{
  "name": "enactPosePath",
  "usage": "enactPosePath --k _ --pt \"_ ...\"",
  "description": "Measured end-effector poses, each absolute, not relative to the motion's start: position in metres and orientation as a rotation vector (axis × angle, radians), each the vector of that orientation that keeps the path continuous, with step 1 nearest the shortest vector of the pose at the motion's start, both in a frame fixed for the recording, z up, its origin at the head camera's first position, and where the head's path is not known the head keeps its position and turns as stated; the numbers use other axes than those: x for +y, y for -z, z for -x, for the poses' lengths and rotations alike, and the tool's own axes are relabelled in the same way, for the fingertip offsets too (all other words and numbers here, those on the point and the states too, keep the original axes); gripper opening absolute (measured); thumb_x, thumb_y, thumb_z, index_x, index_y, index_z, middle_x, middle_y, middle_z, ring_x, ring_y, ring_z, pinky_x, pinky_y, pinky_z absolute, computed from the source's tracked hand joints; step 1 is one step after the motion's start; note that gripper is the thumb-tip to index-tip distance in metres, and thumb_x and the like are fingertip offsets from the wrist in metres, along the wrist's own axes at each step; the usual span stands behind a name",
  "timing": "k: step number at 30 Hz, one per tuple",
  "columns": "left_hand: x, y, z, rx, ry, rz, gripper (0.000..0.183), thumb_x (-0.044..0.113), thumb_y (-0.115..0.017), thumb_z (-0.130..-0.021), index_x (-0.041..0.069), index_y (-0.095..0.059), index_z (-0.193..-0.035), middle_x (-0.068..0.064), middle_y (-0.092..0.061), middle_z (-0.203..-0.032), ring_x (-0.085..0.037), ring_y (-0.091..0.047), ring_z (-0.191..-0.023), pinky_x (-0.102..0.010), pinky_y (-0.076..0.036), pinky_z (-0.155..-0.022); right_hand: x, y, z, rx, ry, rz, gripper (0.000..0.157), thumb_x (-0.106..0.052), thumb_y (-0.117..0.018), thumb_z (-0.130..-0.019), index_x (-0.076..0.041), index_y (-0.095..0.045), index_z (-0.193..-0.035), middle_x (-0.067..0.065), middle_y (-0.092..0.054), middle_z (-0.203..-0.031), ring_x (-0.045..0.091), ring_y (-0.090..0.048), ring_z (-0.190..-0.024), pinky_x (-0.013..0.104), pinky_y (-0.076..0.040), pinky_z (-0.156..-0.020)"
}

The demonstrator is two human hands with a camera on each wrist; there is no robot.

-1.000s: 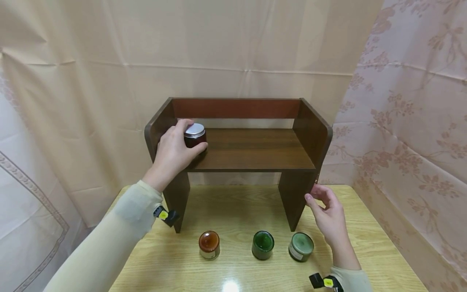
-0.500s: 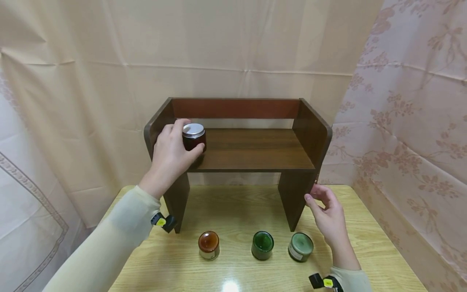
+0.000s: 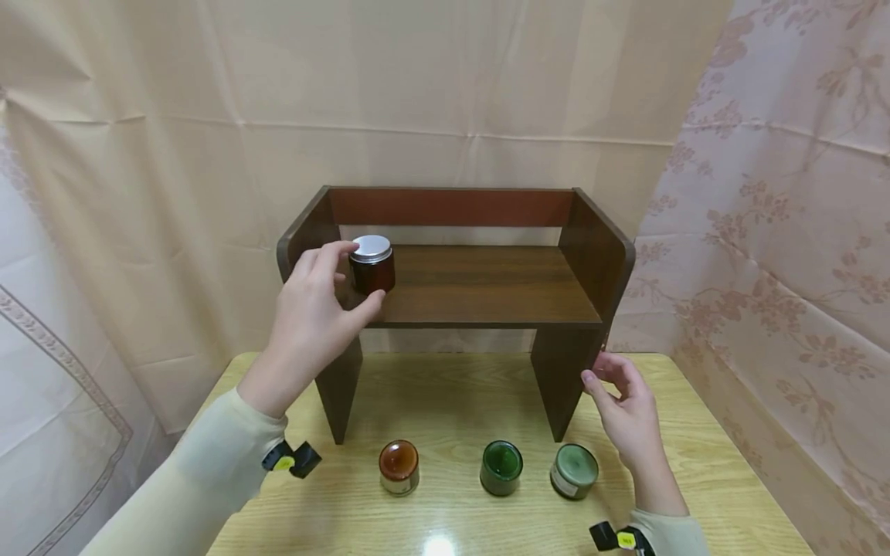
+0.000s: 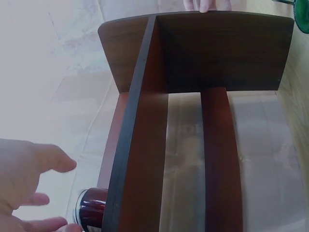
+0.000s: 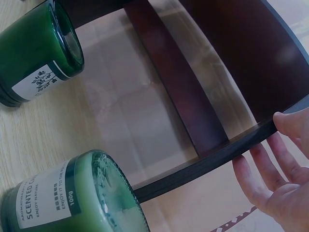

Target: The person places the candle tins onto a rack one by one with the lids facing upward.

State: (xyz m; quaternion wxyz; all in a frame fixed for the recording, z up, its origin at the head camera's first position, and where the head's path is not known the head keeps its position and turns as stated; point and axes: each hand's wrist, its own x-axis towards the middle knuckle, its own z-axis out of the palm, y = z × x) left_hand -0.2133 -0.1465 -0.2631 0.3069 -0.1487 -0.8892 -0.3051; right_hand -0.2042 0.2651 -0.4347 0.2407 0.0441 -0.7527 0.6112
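Note:
A dark amber jar with a silver lid (image 3: 373, 272) stands upright on the left end of the brown wooden desk shelf (image 3: 487, 289). My left hand (image 3: 306, 313) is beside the jar with fingers and thumb spread; a fingertip is close to the lid, and I cannot tell whether it touches. In the left wrist view the thumb and fingers stand apart near the jar (image 4: 94, 208). My right hand (image 3: 629, 409) holds the edge of the shelf's right side panel; the right wrist view has the thumb on one face and the fingers (image 5: 251, 186) on the other.
On the wood-grain table (image 3: 445, 409) in front of the shelf stand an orange glass jar (image 3: 399, 467), a dark green glass jar (image 3: 501, 467) and a light green scented candle (image 3: 574, 471). Beige and floral curtains (image 3: 445, 85) hang behind and beside the table.
My left hand has loosened from the amber jar and drawn back left and down, its thumb moving off the jar. The jar stays on the shelf. The right hand has not moved.

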Motion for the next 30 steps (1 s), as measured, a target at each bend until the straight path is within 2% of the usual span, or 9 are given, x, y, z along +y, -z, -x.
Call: enactPosePath --k 8,12,17,22,28,30 --pt "-0.156 0.277 0.200 -2.238 0.845 0.527 0.058 0.012 -0.089 -0.089 0.004 -0.064 -0.140 -0.017 -0.069 -0.124 -0.030 -0.072 -0.092 -0.042 -0.060 -0.068 0.264 0.434 0.203 -2.056 -1.682 -0.105 0.030 0.004 -0.071 -0.104 0.008 -0.061 -0.132 -0.009 -0.067 -0.111 0.003 -0.066 -0.106 0.015 -0.060 -0.084" --pt "-0.160 0.285 0.193 -2.192 0.912 0.589 0.056 0.008 -0.090 -0.088 0.005 -0.065 -0.139 -0.013 -0.072 -0.128 -0.026 -0.073 -0.095 -0.036 -0.061 -0.066 0.265 0.434 0.204 -2.057 -1.685 -0.103 0.030 0.003 -0.071 -0.104 0.008 -0.061 -0.132 -0.009 -0.067 -0.111 0.003 -0.066 -0.106 0.014 -0.060 -0.084" --pt "-0.165 0.297 0.185 -2.162 1.007 0.653 0.055 0.004 -0.090 -0.088 0.007 -0.067 -0.137 -0.009 -0.074 -0.132 -0.021 -0.074 -0.093 -0.023 -0.058 -0.060 0.265 0.435 0.204 -2.055 -1.681 -0.102 0.030 0.003 -0.071 -0.104 0.008 -0.061 -0.132 -0.008 -0.067 -0.111 0.004 -0.066 -0.106 0.015 -0.060 -0.085" --pt "-0.169 0.312 0.179 -2.123 1.117 0.735 0.058 -0.001 -0.089 -0.087 0.007 -0.064 -0.139 -0.008 -0.075 -0.130 -0.019 -0.074 -0.095 -0.019 -0.058 -0.068 0.266 0.436 0.203 -2.051 -1.682 -0.100 0.030 0.004 -0.070 -0.104 0.009 -0.060 -0.132 -0.009 -0.067 -0.110 0.004 -0.065 -0.106 0.014 -0.060 -0.084" --pt "-0.178 0.335 0.176 -2.025 1.330 0.872 0.065 -0.016 -0.083 -0.084 0.001 -0.059 -0.142 -0.010 -0.072 -0.133 -0.021 -0.073 -0.105 -0.022 -0.059 -0.083 0.266 0.437 0.204 -2.060 -1.671 -0.111 0.031 0.002 -0.071 -0.105 0.009 -0.059 -0.133 -0.007 -0.067 -0.111 0.005 -0.066 -0.107 0.016 -0.061 -0.086" --pt "-0.181 0.343 0.178 -1.954 1.401 0.940 0.067 -0.022 -0.080 -0.082 -0.004 -0.058 -0.143 -0.014 -0.072 -0.133 -0.022 -0.073 -0.108 -0.024 -0.060 -0.083 0.266 0.437 0.204 -2.067 -1.659 -0.109 0.031 0.001 -0.070 -0.105 0.008 -0.059 -0.133 -0.007 -0.067 -0.112 0.006 -0.066 -0.107 0.016 -0.061 -0.086"
